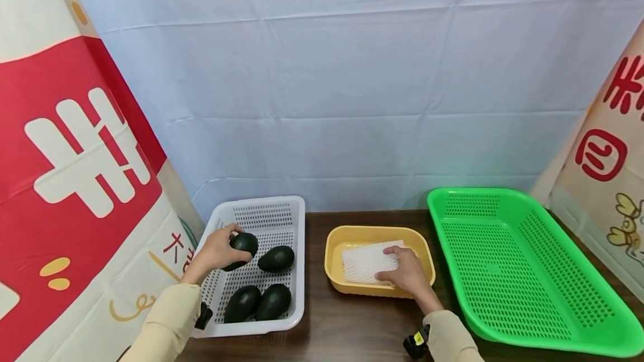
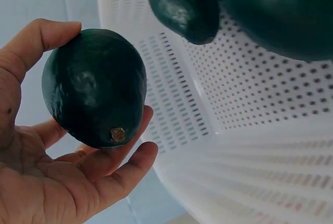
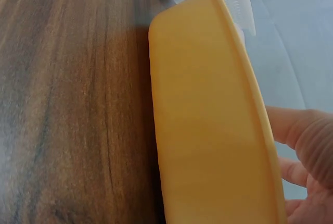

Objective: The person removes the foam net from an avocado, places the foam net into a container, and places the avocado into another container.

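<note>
My left hand (image 1: pixel 217 251) grips a dark green avocado (image 1: pixel 245 243) above the left side of a white perforated basket (image 1: pixel 300 272). In the left wrist view, thumb and fingers curve around this avocado (image 2: pixel 96 83), and its brown stem end shows. Three more avocados lie in the basket, one (image 1: pixel 276 259) beside the held one and two near the front. My right hand (image 1: pixel 407 272) reaches into a yellow tub (image 1: pixel 372 230), thumb and forefinger spread apart over white foam netting (image 1: pixel 366 264). In the right wrist view, the yellow wall (image 3: pixel 208 114) hides the fingertips.
A large green perforated basket (image 1: pixel 523 272) stands right of the yellow tub. Brown wooden tabletop (image 1: pixel 347 323) lies under everything. A pale cloth (image 1: pixel 352 71) hangs behind, and printed cloths flank both sides, the left one (image 1: pixel 100 183) close to the left arm.
</note>
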A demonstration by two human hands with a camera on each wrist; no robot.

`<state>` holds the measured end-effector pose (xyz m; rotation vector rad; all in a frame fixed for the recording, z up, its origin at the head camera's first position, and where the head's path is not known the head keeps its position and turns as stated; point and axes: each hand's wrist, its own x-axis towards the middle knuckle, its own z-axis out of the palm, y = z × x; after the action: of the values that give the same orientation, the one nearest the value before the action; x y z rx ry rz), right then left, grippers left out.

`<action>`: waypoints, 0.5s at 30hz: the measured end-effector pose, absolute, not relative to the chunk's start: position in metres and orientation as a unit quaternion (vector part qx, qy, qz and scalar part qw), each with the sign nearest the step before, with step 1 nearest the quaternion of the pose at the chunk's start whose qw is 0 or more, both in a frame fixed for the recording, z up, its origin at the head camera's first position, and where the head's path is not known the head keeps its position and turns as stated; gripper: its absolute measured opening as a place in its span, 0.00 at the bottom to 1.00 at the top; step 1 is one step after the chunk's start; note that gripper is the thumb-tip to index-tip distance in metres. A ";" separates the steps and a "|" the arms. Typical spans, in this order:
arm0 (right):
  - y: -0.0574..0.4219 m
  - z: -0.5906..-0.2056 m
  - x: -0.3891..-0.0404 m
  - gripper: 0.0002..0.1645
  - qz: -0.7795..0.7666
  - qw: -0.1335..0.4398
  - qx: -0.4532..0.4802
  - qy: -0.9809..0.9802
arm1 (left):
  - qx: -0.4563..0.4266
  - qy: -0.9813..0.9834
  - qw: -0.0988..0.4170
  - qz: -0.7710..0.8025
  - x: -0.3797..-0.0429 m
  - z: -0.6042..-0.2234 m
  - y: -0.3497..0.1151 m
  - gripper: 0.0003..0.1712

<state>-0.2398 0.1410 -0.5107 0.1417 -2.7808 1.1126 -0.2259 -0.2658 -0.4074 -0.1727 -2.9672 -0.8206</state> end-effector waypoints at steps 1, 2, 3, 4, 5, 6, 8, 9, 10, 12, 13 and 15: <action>0.141 -0.511 -0.240 0.33 0.371 0.071 0.046 -0.925 | -0.055 -0.962 0.024 -0.267 -0.229 -0.406 -0.265 0.33; 0.140 -0.511 -0.240 0.33 0.373 0.071 0.045 -0.924 | -0.051 -0.962 0.018 -0.269 -0.232 -0.406 -0.264 0.33; 0.139 -0.512 -0.240 0.33 0.374 0.070 0.042 -0.924 | -0.046 -0.962 0.011 -0.270 -0.235 -0.407 -0.263 0.33; 0.139 -0.512 -0.240 0.33 0.375 0.069 0.039 -0.923 | -0.040 -0.961 0.006 -0.275 -0.238 -0.408 -0.263 0.33; 0.138 -0.512 -0.240 0.33 0.377 0.068 0.037 -0.923 | -0.033 -0.960 0.001 -0.278 -0.242 -0.408 -0.263 0.33; 0.138 -0.512 -0.240 0.33 0.376 0.067 0.034 -0.923 | -0.023 -0.960 -0.003 -0.280 -0.245 -0.410 -0.263 0.34; 0.137 -0.512 -0.240 0.33 0.373 0.061 0.028 -0.925 | -0.006 -0.959 -0.007 -0.283 -0.252 -0.413 -0.263 0.34; 0.136 -0.512 -0.240 0.33 0.369 0.059 0.025 -0.927 | 0.001 -0.959 -0.008 -0.285 -0.254 -0.415 -0.263 0.34; 0.136 -0.512 -0.240 0.33 0.366 0.058 0.024 -0.929 | 0.005 -0.958 -0.010 -0.285 -0.257 -0.418 -0.263 0.34; 0.136 -0.512 -0.239 0.32 0.358 0.058 0.021 -0.932 | 0.012 -0.960 -0.010 -0.281 -0.261 -0.422 -0.263 0.34; 0.135 -0.512 -0.239 0.32 0.357 0.061 0.020 -0.932 | 0.016 -0.960 -0.012 -0.280 -0.263 -0.425 -0.264 0.33; 0.135 -0.512 -0.238 0.31 0.351 0.072 0.026 -0.933 | 0.023 -0.960 -0.016 -0.280 -0.265 -0.428 -0.264 0.33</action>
<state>-0.2380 0.1348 -0.5120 0.0778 -2.8053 1.0555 -0.2655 -0.2639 -0.4282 0.0746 -3.0466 -0.8882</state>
